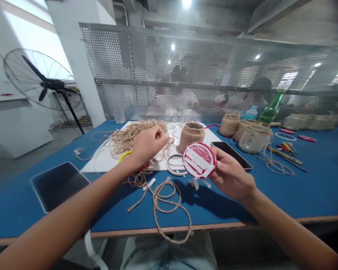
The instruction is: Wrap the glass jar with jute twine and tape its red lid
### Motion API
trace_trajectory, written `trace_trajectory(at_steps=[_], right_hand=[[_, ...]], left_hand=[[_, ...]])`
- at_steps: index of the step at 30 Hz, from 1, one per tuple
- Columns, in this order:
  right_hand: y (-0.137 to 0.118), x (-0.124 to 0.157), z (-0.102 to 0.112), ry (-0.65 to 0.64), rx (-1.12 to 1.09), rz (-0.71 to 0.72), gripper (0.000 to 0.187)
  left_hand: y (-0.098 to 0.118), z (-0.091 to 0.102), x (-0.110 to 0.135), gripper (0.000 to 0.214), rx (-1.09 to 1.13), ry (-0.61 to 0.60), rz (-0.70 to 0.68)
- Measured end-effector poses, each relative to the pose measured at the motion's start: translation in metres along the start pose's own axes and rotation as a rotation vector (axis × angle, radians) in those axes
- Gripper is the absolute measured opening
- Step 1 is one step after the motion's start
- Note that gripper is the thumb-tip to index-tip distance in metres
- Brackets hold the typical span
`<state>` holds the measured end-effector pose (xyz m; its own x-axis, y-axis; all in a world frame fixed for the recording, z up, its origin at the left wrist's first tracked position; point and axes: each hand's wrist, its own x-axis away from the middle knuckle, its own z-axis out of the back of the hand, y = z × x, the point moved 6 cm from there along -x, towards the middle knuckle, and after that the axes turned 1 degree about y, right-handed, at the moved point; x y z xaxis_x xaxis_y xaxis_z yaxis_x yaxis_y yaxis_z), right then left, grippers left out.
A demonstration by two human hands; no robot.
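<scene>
My right hand (232, 174) grips a round red lid (199, 160) by its right edge, thumb in front. White strips of tape run across the lid's face. My left hand (149, 144) hovers over the twine with its fingers curled closed; whatever may be inside them is hidden. Behind it a tangled heap of jute twine (124, 137) lies on a white sheet (97, 161). A twine-wrapped jar (193, 135) stands upright just behind the lid. Below the hands, a loose loop of twine (166, 200) hangs over the table's front edge.
A dark tablet (60, 185) lies at left, a phone (233, 153) at right. Wrapped jars (230, 123), a green bottle (271, 108) and a glass jar (253, 139) stand at right, near pencils (284, 154). A perforated metal screen (146, 67) closes the back, people behind it.
</scene>
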<state>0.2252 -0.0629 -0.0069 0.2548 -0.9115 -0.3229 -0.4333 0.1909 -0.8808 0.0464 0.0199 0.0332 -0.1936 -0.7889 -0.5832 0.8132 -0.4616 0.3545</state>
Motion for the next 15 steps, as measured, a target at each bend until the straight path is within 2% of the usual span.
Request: trace_trajectory(at_steps=[4,7,9,12,15], right_hand=[[-0.001,-0.001,0.003,0.022,-0.005,-0.004,0.020],[0.000,-0.002,0.005,0.041,-0.005,-0.014,0.021],[0.001,-0.003,0.006,0.045,-0.005,-0.016,0.022],[0.002,-0.004,0.005,0.038,-0.005,-0.011,0.020],[0.004,-0.004,0.003,0.011,0.036,-0.006,0.018]], left_hand=[[-0.010,-0.013,-0.002,0.027,-0.366,-0.184,-0.019],[-0.006,-0.015,0.001,0.025,-0.421,-0.206,-0.065],[0.005,-0.010,0.005,0.020,-0.369,-0.130,-0.122],[0.035,0.001,0.020,0.020,-0.197,-0.029,-0.275],[0.067,0.004,0.039,0.022,0.022,-0.094,-0.481]])
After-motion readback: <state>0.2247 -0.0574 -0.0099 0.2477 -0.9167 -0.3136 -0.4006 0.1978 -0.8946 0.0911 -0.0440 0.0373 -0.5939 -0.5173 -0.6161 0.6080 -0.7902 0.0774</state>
